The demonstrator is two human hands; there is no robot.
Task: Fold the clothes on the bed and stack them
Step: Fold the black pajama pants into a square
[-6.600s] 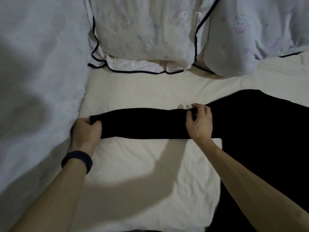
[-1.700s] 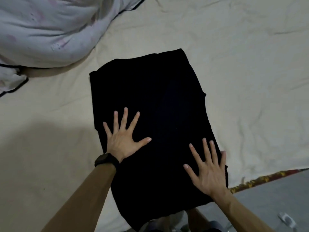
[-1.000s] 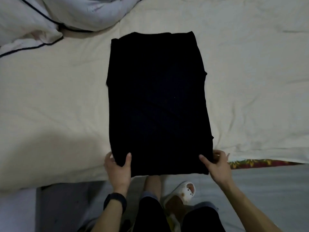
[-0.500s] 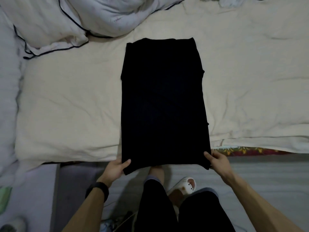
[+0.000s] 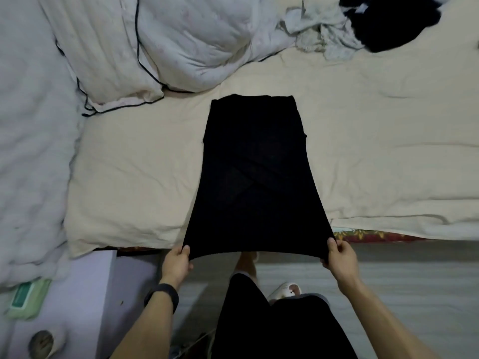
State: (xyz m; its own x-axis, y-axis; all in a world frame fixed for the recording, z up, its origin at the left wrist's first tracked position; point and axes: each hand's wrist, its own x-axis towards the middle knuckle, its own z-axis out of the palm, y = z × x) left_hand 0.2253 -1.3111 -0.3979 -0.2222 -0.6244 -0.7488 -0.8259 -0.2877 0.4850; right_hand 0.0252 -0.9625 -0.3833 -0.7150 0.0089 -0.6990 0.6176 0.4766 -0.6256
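Left hand (image 5: 177, 263) and right hand (image 5: 339, 263) each pinched a near corner of the black garment (image 5: 255, 177), far end flat on the bed (image 5: 129, 164) toward 12 o'clock, probably to fold it over. Unfolded clothes (image 5: 363, 24) lay at 1 o'clock.

Forearms extended. Left hand (image 5: 177, 263) at 7 o'clock, right hand (image 5: 339, 260) at 4 o'clock, each pinching a corner of black garment (image 5: 255, 161).

The folded garment (image 5: 255, 174) lies on the bed (image 5: 383, 156), its near corners held past the front edge by the left hand (image 5: 176, 263) and right hand (image 5: 340, 260), with pillows (image 5: 111, 55) behind-left and a clothes heap (image 5: 334, 35) far behind-right.
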